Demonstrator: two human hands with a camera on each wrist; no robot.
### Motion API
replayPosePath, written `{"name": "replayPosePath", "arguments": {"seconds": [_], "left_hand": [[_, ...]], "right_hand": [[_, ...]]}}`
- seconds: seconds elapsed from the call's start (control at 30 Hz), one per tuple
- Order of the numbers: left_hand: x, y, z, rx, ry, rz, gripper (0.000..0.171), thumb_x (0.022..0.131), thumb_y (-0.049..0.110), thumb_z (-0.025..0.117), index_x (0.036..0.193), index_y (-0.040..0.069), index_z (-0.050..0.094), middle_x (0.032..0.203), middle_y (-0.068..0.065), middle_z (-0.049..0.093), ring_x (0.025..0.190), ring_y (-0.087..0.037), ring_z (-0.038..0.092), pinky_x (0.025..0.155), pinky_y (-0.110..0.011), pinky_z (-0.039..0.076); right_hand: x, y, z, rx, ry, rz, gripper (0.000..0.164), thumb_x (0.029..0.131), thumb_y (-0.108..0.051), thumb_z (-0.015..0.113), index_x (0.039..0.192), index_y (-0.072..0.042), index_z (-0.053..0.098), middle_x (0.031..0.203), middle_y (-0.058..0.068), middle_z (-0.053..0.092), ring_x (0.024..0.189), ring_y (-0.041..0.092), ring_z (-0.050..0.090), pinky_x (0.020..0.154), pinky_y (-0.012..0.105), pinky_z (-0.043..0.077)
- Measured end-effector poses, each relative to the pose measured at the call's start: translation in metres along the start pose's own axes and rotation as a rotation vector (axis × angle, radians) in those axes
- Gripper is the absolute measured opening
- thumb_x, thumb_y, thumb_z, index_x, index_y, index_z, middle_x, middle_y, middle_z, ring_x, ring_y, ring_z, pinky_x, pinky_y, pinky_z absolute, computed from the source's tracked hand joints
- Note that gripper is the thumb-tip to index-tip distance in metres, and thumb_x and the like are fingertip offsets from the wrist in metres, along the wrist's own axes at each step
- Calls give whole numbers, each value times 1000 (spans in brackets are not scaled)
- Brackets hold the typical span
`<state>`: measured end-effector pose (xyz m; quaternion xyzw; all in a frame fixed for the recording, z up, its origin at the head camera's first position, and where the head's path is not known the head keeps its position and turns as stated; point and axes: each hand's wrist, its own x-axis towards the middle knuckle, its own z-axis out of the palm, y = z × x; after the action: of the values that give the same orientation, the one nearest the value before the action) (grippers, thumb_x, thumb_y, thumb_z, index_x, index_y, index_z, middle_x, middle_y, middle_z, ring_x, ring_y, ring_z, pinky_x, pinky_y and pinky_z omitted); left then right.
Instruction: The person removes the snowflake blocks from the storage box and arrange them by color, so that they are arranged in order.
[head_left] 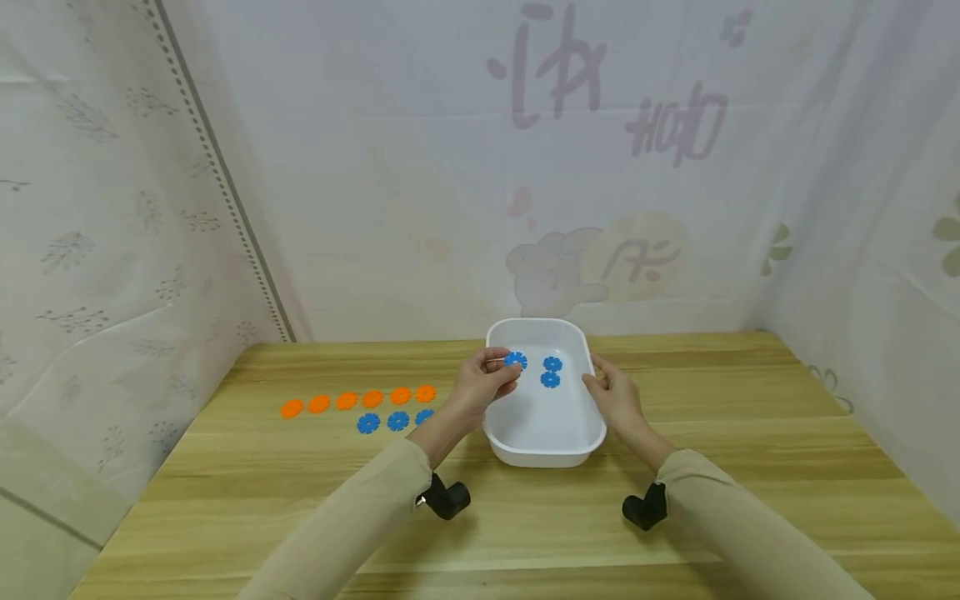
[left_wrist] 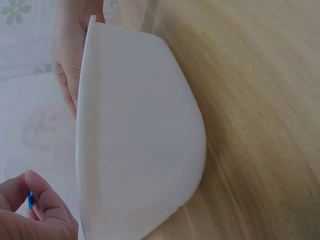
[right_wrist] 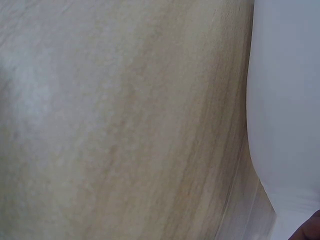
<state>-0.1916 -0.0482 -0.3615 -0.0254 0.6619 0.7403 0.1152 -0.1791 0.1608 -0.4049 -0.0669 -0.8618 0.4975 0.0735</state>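
Between the thumb and fingers of my left hand (head_left: 487,385) is a blue snowflake building disc (head_left: 515,361), pinched over the left rim of a white plastic bin (head_left: 540,421). Its blue edge (left_wrist: 30,200) shows between the fingertips in the left wrist view. My right hand (head_left: 617,398) grips the bin's right rim, thumb on the inside. Inside the bin, two more blue discs lie close together, an upper disc (head_left: 552,364) and a lower disc (head_left: 551,380). The right wrist view shows mostly the bin's outer wall (right_wrist: 285,100), with a bit of finger at the lower corner.
On the wooden table (head_left: 712,400), left of the bin, several orange snowflake discs (head_left: 346,401) lie in a row. Nearer to me is a shorter row of three blue discs (head_left: 398,421), the last partly behind my left forearm. Printed curtains (head_left: 405,208) enclose the table.
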Motion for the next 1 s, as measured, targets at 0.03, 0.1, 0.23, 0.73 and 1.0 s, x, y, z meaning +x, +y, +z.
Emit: {"name": "replayPosePath", "arguments": {"seconds": [0.03, 0.1, 0.23, 0.73, 1.0], "left_hand": [[-1, -1, -1, -6, -1, 1, 34, 87, 2, 64, 119, 1, 52, 89, -3, 49, 80, -13, 61, 68, -17, 54], [-3, -2, -4, -16, -3, 6, 33, 87, 2, 64, 118, 0, 52, 87, -3, 48, 78, -12, 61, 67, -17, 53], [-6, -5, -11, -43, -6, 3, 31, 88, 0, 63, 117, -1, 52, 87, -3, 48, 75, -10, 61, 64, -15, 52], [-18, -6, -38, -113, 29, -12, 33, 90, 0, 60, 121, 0, 49, 91, -3, 48, 67, -5, 55, 61, -12, 49], [-23, -8, -50, -117, 43, -24, 37, 90, 1, 60, 125, -2, 47, 95, -4, 49, 70, -6, 59, 65, -13, 51]], "right_hand": [[0, 0, 0, -2, 1, 0, 45, 94, -11, 54, 137, 0, 45, 65, 10, 52, 58, 18, 52, 48, 21, 44], [-1, 1, 0, -6, 3, 2, 45, 94, -11, 54, 137, 0, 45, 63, 6, 50, 57, 15, 50, 48, 21, 44], [-2, 1, 1, -2, -2, 2, 45, 95, -11, 54, 137, 0, 44, 64, 7, 51, 57, 15, 50, 48, 21, 44], [-3, 3, 1, -6, -9, -5, 46, 96, -12, 52, 138, 1, 43, 74, 19, 56, 65, 24, 56, 50, 20, 45], [-5, 0, -1, -15, -18, 3, 46, 96, -12, 51, 139, 1, 41, 75, 18, 57, 67, 24, 56, 51, 21, 45]]}}
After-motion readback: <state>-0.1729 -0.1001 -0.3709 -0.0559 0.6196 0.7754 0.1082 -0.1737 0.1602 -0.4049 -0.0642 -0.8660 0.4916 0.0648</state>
